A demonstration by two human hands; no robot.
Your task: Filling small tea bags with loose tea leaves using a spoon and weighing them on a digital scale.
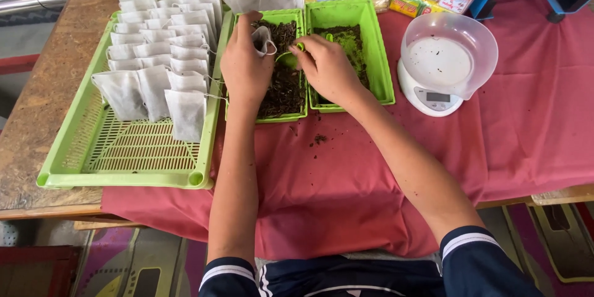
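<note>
A small white filter bag (264, 40), its mouth held open, sits pinched between the thumb and fingers of the left hand (245, 65), just above the centre of the frame over a green tray of dark loose tea (281, 90). Just to its right, the right hand (325, 68) is closed around a small green scoop (288, 57), whose bowl lies close beside the bag's mouth. A second green tray (377, 55) with less dark tea touches the first on its right side. At left, a large green slatted tray (124, 148) holds rows of filled white bags (161, 55). At right, a white kitchen scale with a clear bowl (442, 62) stands on the red cloth (346, 179), where a few tea crumbs (317, 140) lie.
</note>
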